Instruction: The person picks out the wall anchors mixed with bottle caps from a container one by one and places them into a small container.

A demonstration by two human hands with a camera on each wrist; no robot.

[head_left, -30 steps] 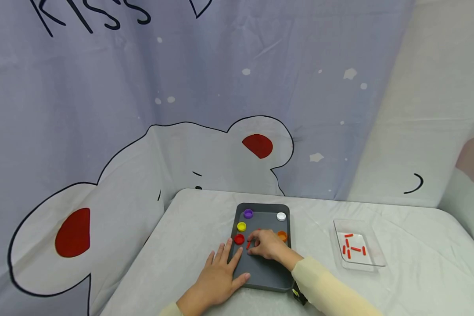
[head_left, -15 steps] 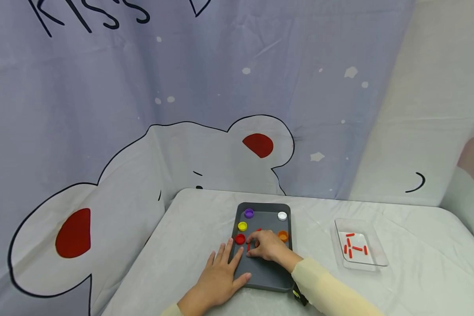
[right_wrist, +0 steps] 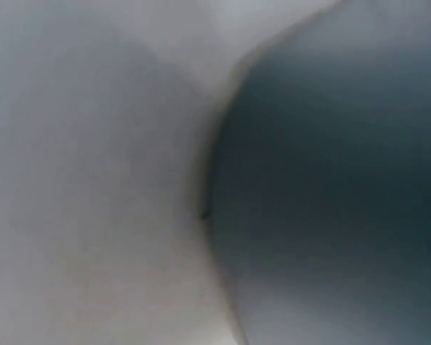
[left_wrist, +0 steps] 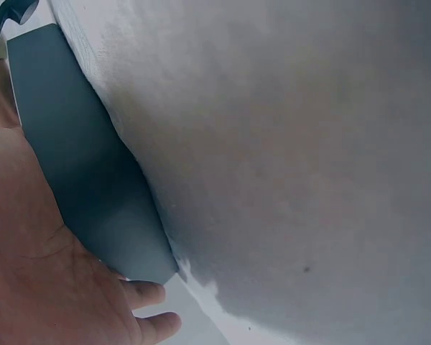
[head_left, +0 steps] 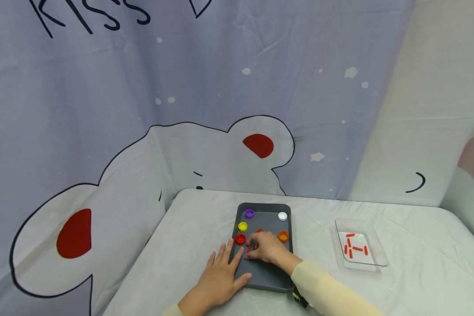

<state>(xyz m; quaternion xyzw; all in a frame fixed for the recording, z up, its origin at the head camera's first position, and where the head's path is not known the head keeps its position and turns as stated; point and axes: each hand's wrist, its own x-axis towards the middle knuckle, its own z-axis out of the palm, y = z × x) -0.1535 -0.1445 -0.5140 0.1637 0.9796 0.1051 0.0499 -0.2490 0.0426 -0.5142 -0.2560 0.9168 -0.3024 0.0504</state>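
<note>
A dark grey tray point(head_left: 266, 278) lies on the cloth-covered table. My left hand point(head_left: 220, 278) is spread over its left edge, fingers straight. In the left wrist view, the palm of that left hand point(left_wrist: 50, 266) shows beside the tray's side point(left_wrist: 93, 158). Over the middle of the tray, my right hand point(head_left: 267, 246) pinches a short red stick point(head_left: 248, 249) between thumb and index finger, close to the tray's surface. Another red stick point(head_left: 259, 230) lies just beyond the knuckles. The right wrist view shows only the blurred tray point(right_wrist: 330, 180), without the fingers.
Small round caps stand on the tray: purple point(head_left: 249, 213), yellow point(head_left: 242, 226), red point(head_left: 240, 239), white point(head_left: 282, 216) and orange point(head_left: 283, 236). To the right, a clear plastic box point(head_left: 373, 245) holds several red sticks point(head_left: 357, 249). A patterned curtain point(head_left: 221, 79) hangs behind the table.
My right hand has shifted slightly toward me on the tray, and more of the red stick beyond its knuckles shows. The left hand stays in place.
</note>
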